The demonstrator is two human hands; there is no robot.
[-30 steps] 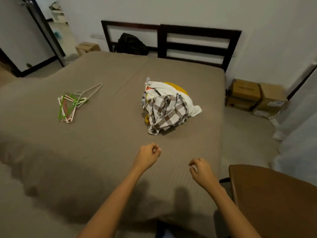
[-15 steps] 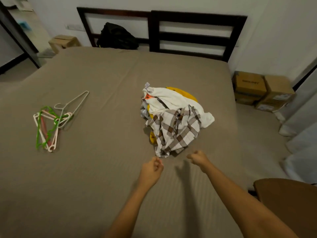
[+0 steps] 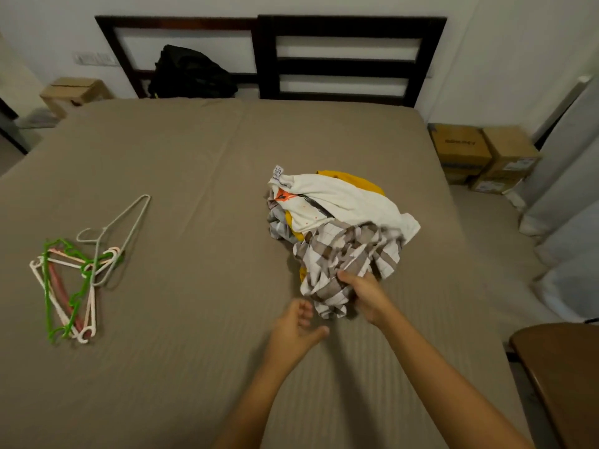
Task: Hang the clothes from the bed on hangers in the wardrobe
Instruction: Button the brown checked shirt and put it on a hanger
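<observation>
Head | right hand [image 3: 366, 297] grips checked shirt [image 3: 344, 252] | left hand [image 3: 294, 332] loose

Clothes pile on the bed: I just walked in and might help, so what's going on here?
A person is starting on the clothes pile. Their right hand grips the brown-and-white checked shirt at the pile's near edge. The left hand hovers beside it, loosely curled, holding nothing. A white garment and a yellow garment lie behind the shirt. The plastic hangers lie tangled, untouched, on the left side of the bed.
</observation>
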